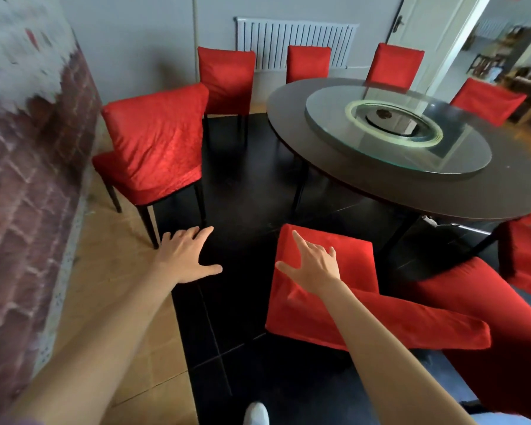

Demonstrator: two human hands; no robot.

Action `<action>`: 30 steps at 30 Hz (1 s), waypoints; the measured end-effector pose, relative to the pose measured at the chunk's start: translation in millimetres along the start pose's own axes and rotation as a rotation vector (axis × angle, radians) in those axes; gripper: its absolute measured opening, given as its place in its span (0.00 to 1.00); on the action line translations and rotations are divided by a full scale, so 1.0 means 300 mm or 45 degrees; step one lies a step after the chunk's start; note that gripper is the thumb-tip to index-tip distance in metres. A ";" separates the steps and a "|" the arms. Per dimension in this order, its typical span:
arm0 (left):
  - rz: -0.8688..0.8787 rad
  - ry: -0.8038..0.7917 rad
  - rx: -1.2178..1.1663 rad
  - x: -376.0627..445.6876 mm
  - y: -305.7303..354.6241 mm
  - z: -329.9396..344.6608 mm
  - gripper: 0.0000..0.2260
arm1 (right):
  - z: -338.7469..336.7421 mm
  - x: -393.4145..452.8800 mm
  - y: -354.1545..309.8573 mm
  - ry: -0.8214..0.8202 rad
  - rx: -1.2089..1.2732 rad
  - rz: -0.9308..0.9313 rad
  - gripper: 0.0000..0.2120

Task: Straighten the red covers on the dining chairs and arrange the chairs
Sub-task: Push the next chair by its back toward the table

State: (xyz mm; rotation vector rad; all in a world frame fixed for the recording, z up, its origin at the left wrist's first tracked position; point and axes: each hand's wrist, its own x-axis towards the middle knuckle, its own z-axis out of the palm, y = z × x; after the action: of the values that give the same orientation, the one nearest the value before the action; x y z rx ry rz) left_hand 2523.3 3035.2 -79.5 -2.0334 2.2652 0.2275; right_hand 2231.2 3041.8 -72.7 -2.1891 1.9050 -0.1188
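Both arms reach forward from the near edge of the view. Left hand (187,259): fingers spread and nearly straight, palm down, over the black tiled floor (246,191); it holds nothing and touches nothing visible. Right hand (311,262): fingers also spread and extended, palm down, over the near-left part of the closest chair's red fabric cover (347,302); whether the fingertips touch the cloth cannot be told. No grip on the cover.

Closest red-covered dining chair (325,314): directly ahead, near centre, seen from above, set at an angle to the round dark wooden dining table (288,124) and just short of its near edge. Its cover shows a fold running to the right.

Second red-covered chair (155,142): left, pulled well away from the table, close to the brick-patterned wall (28,167); cover is crinkled across the backrest. Third chair (227,79): far left, between that chair and the table. Two more red chairs (308,63) (394,64) stand at the far side, against the table's rim, in front of a white wall radiator (295,41). Another red chair (488,99) at far right. Parts of further red-covered chairs (524,256) at near right, cut off by the frame edge.

A round glass turntable (396,130) sits on the table centre. White shoe tip (257,414) at the bottom edge.
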 end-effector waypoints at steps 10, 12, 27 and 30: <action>-0.211 -0.021 -0.212 0.263 -0.344 -0.033 0.44 | 0.016 0.494 -0.209 0.010 -0.013 -0.134 0.43; -0.202 0.033 -0.115 0.365 -0.408 -0.072 0.44 | 0.000 0.633 -0.248 0.016 0.000 -0.148 0.43; -0.431 0.168 -0.179 0.934 -0.874 -0.242 0.43 | -0.003 1.484 -0.641 -0.052 -0.053 -0.389 0.44; -0.430 0.271 -0.125 1.088 -0.990 -0.315 0.44 | -0.005 1.652 -0.739 -0.028 -0.049 -0.419 0.44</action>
State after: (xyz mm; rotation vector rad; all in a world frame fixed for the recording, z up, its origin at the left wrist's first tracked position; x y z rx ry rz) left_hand 2785.3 2668.6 -55.4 -2.5582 2.0032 0.1019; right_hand 2518.5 2581.0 -66.6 -2.5013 1.5327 -0.1140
